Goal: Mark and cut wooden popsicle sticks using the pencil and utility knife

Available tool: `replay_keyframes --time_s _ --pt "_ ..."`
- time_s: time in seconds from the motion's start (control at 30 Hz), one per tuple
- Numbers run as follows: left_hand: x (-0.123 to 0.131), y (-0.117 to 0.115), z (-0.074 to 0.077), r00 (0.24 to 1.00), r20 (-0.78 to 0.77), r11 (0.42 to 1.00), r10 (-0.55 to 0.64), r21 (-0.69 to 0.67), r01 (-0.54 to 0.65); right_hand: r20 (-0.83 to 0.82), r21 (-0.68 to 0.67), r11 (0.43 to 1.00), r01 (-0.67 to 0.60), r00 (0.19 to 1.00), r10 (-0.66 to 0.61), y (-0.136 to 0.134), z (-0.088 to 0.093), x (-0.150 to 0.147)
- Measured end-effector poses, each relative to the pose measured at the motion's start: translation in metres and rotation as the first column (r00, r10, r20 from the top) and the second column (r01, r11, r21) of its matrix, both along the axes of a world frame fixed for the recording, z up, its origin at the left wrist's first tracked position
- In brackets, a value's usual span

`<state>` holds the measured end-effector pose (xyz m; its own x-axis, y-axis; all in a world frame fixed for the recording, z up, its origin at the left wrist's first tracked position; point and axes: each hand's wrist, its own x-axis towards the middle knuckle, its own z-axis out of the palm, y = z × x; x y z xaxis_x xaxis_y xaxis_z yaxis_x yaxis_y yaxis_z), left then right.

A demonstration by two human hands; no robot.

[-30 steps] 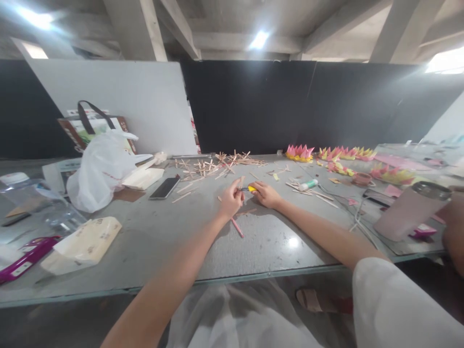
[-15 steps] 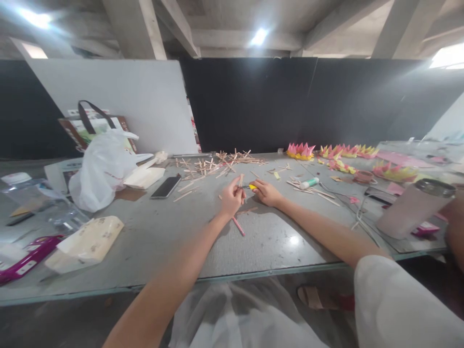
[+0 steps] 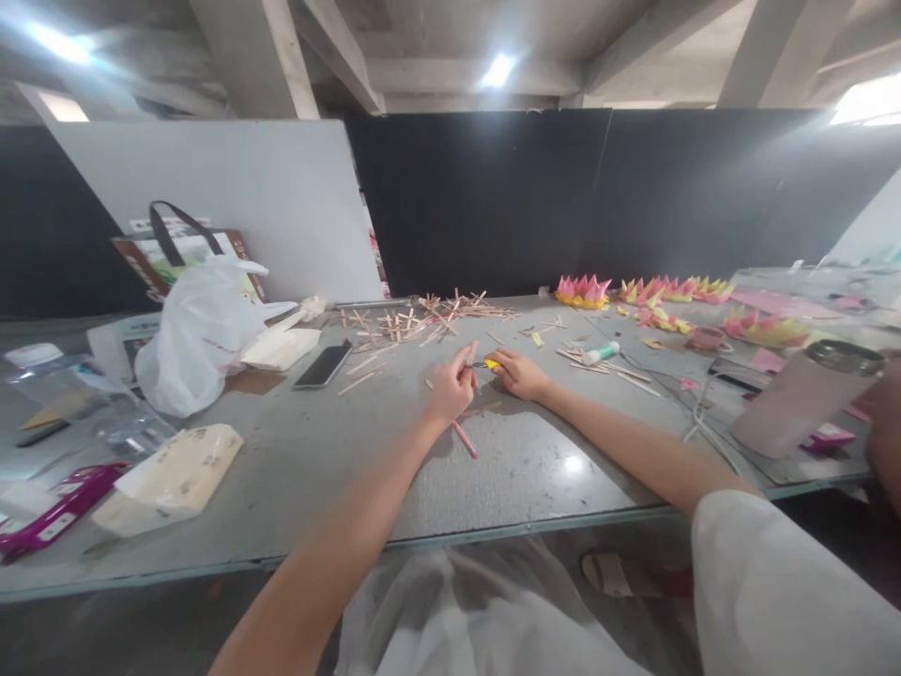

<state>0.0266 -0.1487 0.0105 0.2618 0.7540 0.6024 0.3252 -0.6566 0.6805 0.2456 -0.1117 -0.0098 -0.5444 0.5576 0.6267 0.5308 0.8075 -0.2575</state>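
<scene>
My left hand is closed around a flat wooden stick, whose upper end sticks up past the fingers. Close on its right, my right hand grips a yellow-handled craft knife. The knife's thin metal part points left to the stick; whether it touches is too small to tell. A pink pen-like stick lies on the table just below my left hand, beside a loose wooden strip. Beyond both hands spreads a pile of wooden sticks.
A phone, a plastic bag and a tissue pack lie leftward on the grey table. To the right are a glue stick, cables, a tumbler and pink-yellow paper flowers. Another person's arm shows at the right edge.
The stick in my left hand has tilted slightly to the right. Both hands keep nearly the same place, and the camera view has shifted a little.
</scene>
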Motion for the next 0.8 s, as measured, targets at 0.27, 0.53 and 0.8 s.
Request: replay_keyframes --time_s 0.27,0.53,0.8 --pt "0.0023 -0.0034 0.0028 1.0 -0.001 1.0 -0.002 -0.007 0.002 0.003 0.002 1.0 0.003 1.0 -0.003 0.0002 -0.0016 0.0004" --pt "0.0032 -0.0049 0.0043 1.0 0.013 1.0 -0.001 -0.015 0.001 -0.006 0.012 1.0 -0.002 1.0 0.002 0.0016 -0.0029 0.0" --pt "0.0037 -0.0056 0.004 1.0 0.011 1.0 0.01 -0.016 -0.01 0.015 0.014 1.0 0.004 1.0 -0.004 -0.0005 -0.0023 0.0003"
